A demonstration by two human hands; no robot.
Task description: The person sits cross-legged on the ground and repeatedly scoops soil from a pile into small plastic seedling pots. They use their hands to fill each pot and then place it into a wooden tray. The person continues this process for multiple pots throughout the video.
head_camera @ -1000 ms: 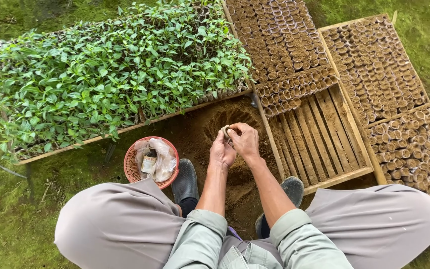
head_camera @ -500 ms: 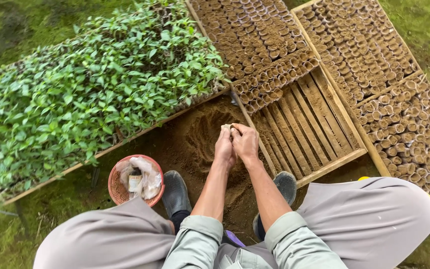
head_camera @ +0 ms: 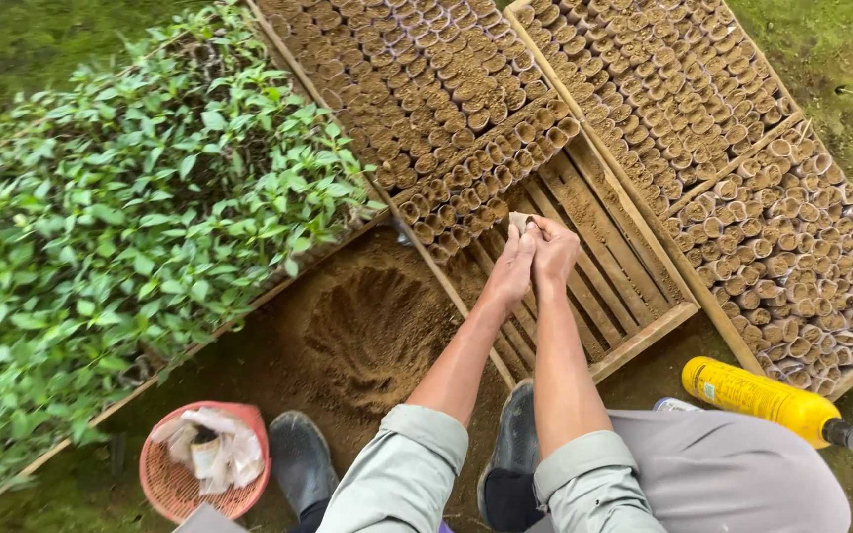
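My left hand [head_camera: 513,268] and my right hand [head_camera: 553,252] are pressed together around a small soil-filled seedling pot [head_camera: 520,221]. They hold it over the bare slats of a wooden tray [head_camera: 634,286], just in front of the rows of filled pots [head_camera: 486,188] in that tray. A heap of loose brown soil [head_camera: 367,331] with finger grooves lies on the ground to the left of my arms.
A tray of green seedlings [head_camera: 140,227] fills the left. Another wooden tray of filled pots [head_camera: 742,148] lies at the right. A yellow bottle [head_camera: 767,400] lies by my right knee. A red basket [head_camera: 204,474] with a plastic bag and small bottle sits bottom left.
Both hands have moved from above the soil heap forward and right to the slatted tray, still holding the pot. The view has swung right, and the yellow bottle has come into sight.
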